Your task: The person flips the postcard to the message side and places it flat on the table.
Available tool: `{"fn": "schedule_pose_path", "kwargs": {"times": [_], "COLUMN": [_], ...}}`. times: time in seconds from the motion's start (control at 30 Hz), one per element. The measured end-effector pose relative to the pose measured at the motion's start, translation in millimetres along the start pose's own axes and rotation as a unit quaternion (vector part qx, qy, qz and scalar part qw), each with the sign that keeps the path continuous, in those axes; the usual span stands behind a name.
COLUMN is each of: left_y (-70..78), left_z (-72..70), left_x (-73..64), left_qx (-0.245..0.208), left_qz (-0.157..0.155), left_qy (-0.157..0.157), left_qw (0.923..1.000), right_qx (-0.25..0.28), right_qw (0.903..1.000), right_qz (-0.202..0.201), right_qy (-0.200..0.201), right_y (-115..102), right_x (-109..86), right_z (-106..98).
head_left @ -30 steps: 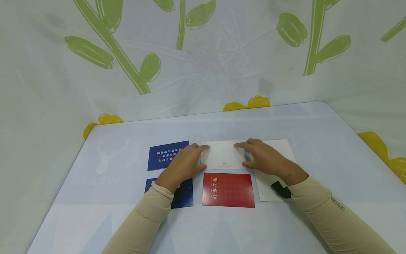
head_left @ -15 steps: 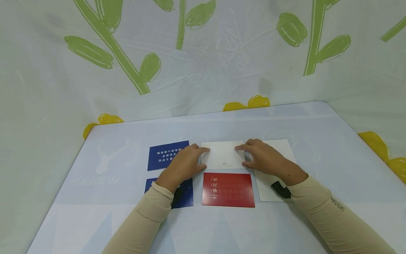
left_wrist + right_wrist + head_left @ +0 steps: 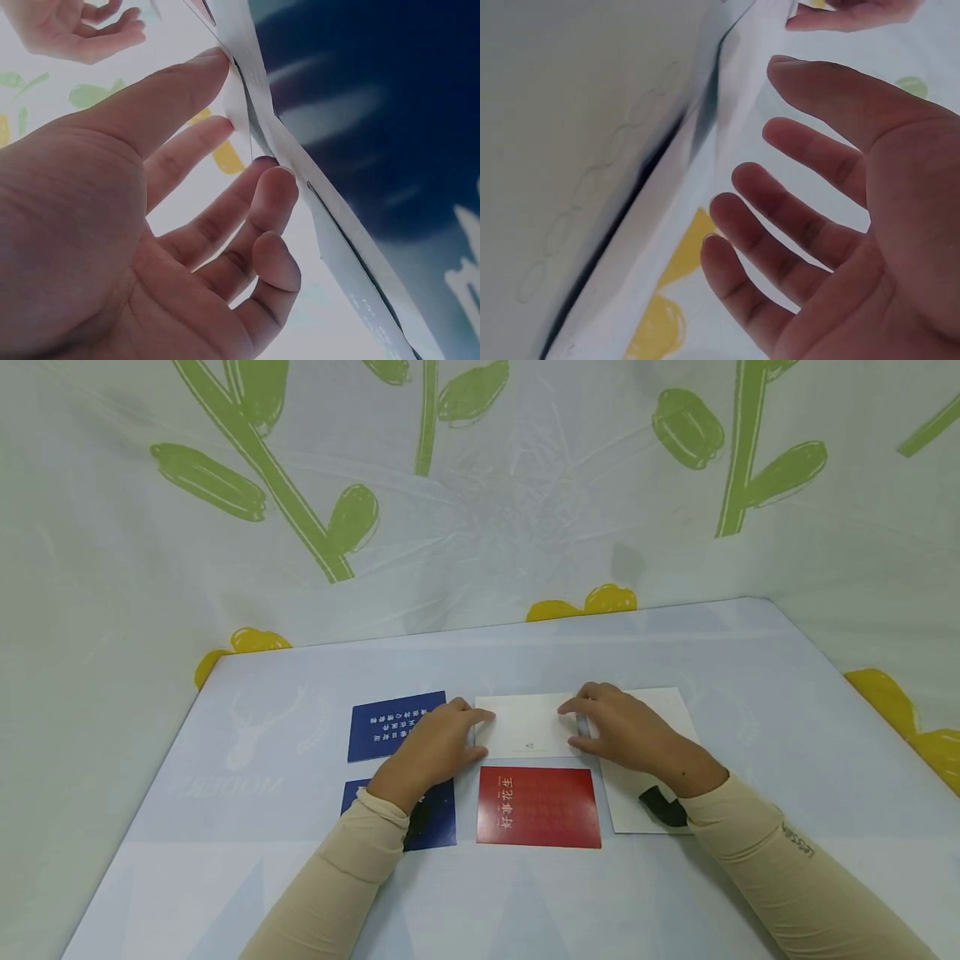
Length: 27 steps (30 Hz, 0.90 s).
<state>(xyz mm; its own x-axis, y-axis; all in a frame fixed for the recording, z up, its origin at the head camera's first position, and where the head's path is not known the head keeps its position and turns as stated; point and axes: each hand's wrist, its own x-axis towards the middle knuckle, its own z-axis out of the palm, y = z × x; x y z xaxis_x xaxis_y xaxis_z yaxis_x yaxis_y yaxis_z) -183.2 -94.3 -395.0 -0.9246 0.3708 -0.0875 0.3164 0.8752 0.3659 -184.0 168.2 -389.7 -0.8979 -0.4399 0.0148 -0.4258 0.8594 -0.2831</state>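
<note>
Here's the left wrist view, and it gives us the underside of the left hand [image 3: 431, 745]: thumb and forefinger tips at a pale paper edge, the other fingers loosely bent beneath, a palm the head view hides. No grasp there, though whether those tips press is hard to tell. Over to the right wrist view, and the right hand [image 3: 633, 735] has its fingers loose and spread, gripping nothing; that view also picks up a faint chain of loops [image 3: 592, 184] on a pale sheet, lost from the head. Around them on the pale table [image 3: 187, 877], a blue card [image 3: 381, 727] with white lettering lies far left, partly behind the left hand; a second blue card [image 3: 442, 814] sits nearer, the left sleeve [image 3: 337, 868] cutting across it. The red card [image 3: 538, 806] lies near the middle in full view, white characters turned sideways at its left end. Right hand and right sleeve [image 3: 802, 868] block much of the white paper [image 3: 663, 710] at right, which has a dark shape [image 3: 663, 807] near its lower part. And between the hands, far side of the red one, the white card [image 3: 522, 724]: plain, oblong, a small mark by its near edge.
</note>
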Motion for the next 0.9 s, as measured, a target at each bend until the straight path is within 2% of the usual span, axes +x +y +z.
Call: {"fn": "schedule_pose_path", "kwargs": {"times": [0.5, 0.9], "left_y": [-1.9, -1.9], "left_z": [0.5, -1.0], "left_x": [0.6, 0.2], "left_qx": [0.009, 0.016], "left_qz": [0.006, 0.01], "left_qy": [-0.002, -0.005], "left_qw": [0.9999, 0.9998], "right_qx": [0.033, 0.016], "right_qw": [0.9979, 0.9893], "right_qz": [-0.036, -0.133], "right_qy": [-0.043, -0.058], "right_y": [-24.5, -38.0], "right_x": [-10.2, -18.7], "right_z": [-5.0, 1.0]}}
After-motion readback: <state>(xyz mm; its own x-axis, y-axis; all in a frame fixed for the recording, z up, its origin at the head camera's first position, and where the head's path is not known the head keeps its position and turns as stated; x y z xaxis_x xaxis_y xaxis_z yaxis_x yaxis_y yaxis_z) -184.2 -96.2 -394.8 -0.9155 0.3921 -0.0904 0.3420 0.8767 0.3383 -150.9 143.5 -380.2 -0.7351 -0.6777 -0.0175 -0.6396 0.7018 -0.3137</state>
